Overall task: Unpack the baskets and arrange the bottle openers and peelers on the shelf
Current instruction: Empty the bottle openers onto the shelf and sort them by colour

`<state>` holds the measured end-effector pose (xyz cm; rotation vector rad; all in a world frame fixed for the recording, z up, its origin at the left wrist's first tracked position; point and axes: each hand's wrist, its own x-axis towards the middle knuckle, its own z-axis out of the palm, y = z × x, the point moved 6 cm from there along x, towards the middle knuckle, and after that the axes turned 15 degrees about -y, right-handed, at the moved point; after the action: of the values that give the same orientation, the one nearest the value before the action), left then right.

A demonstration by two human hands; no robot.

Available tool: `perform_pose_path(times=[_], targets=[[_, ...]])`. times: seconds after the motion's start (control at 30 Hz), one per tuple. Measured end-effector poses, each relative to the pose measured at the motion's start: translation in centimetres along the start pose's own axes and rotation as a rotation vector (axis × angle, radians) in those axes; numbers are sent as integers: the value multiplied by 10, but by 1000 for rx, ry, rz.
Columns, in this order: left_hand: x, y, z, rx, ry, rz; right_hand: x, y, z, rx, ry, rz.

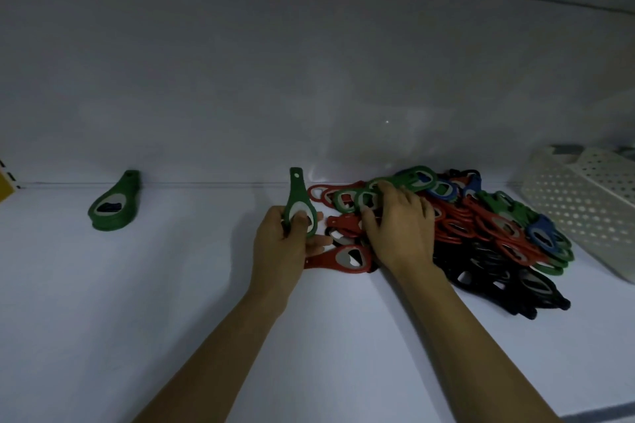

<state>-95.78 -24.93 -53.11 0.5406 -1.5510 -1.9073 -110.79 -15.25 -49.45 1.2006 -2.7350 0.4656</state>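
A pile of bottle openers (481, 237) in red, green, blue and black lies on the white shelf (137, 285) at centre right. My left hand (281, 244) grips a green bottle opener (298, 203) upright, thumb through its metal ring. My right hand (398, 227) rests on the left part of the pile, its fingers curled over another green opener (364, 197). A small stack of green openers (115, 203) sits by the back wall at the left, apart from both hands.
A white perforated basket (584, 209) stands at the right end of the shelf, touching the pile's far side. A yellow object (5, 187) shows at the left edge. The back wall (309, 79) rises just behind the openers.
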Motion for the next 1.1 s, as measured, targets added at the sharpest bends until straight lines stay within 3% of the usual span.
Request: perform_pose_path(times=[0.23, 0.47, 0.53, 0.63, 0.7, 0.83, 0.93, 1.03, 1.1], targets=[[3, 0, 1, 14, -47, -16, 5, 0, 3, -2, 9, -10], [3, 1, 4, -63, -86, -67, -19, -25, -26, 391, 334, -381], [5, 1, 7, -115, -120, -114, -27, -42, -22, 424, 301, -511], [8, 1, 1, -123, -106, -136, -27, -56, -7, 448, 91, -609], [8, -1, -2, -104, -94, -141, -22, -51, 1, 505, -83, -578], [8, -2, -3, -5, -119, -133, -22, -46, 9, 634, -259, -542], [8, -1, -5, -56, -101, -114, -22, -49, 3, 670, -189, -505], [7, 3, -6, -158, -74, -85, -2, -35, -15, 354, 22, -309], [6, 4, -5, -225, -76, -74, 18, -26, -14, 59, -53, -175]])
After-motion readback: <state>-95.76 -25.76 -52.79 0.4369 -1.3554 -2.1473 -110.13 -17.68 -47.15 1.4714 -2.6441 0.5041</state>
